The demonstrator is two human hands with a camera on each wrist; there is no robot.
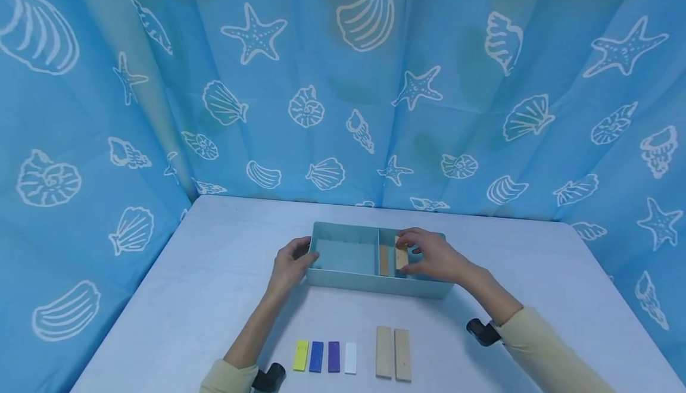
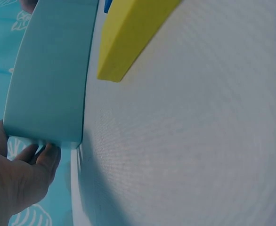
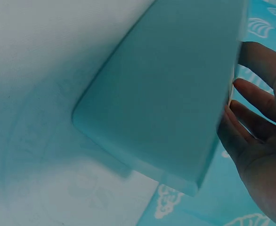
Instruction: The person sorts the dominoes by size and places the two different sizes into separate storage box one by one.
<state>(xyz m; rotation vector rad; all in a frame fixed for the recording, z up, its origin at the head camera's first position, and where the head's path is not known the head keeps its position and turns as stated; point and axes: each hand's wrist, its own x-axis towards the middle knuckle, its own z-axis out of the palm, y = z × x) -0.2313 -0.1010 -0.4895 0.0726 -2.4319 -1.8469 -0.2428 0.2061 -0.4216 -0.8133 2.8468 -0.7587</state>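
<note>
A teal two-compartment box [image 1: 348, 280] sits on the white table. My left hand [image 1: 287, 269] grips its left end, thumb at the rim and fingers along the outer side; the left wrist view shows these fingers against the end wall. Over the smaller right compartment, my right hand [image 1: 436, 257] pinches a light wooden block [image 1: 401, 258] between thumb and fingers. Another wooden block [image 1: 383, 261] stands in that compartment beside the divider [image 1: 378, 238]. In the right wrist view the box wall [image 3: 161, 94] hides most of the held block.
In front of the box lie a yellow block [image 1: 301, 355], a blue block [image 1: 316, 357], a purple block [image 1: 334, 357] and a white block [image 1: 351, 358]. Two long wooden blocks [image 1: 383, 352] lie to their right. A blue shell-print curtain [image 1: 343, 83] hangs behind the table [image 1: 187, 298].
</note>
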